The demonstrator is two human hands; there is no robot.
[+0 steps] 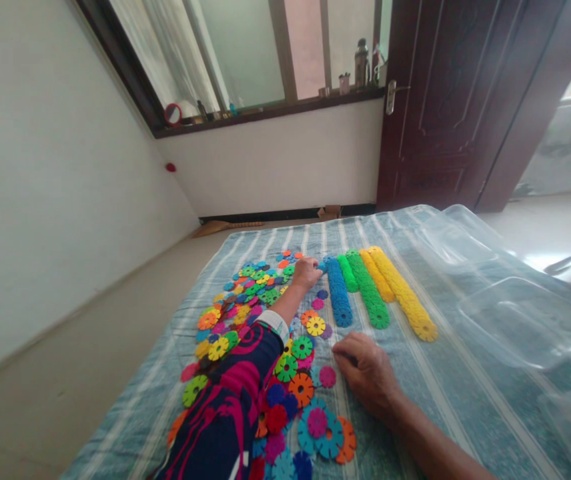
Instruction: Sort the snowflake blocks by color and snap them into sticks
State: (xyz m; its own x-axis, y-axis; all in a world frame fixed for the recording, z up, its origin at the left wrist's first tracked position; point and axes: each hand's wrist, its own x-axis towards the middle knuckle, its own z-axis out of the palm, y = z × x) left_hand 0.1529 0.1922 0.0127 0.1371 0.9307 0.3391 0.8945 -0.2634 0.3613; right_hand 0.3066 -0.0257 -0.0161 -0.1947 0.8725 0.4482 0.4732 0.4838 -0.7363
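Note:
My left hand (307, 272) reaches across the table, fingers pinched on a blue notched disc (322, 266) at the far end of the blue row. That row of overlapping blue discs (340, 293) lies beside a short light-green row (348, 275), a long green row (368, 290) and two yellow rows (405, 303). Resting on the cloth near the front of the rows is my right hand (363, 365), its fingers curled in with nothing visible in them. Loose notched discs of many colours (301, 389) are spread under and around my left forearm.
Clear plastic containers (520, 327) stand on the right side of the striped tablecloth (445, 393). Behind the table are a window sill (275, 112) with small items and a dark red door (445, 100). A broom (215, 229) lies on the floor.

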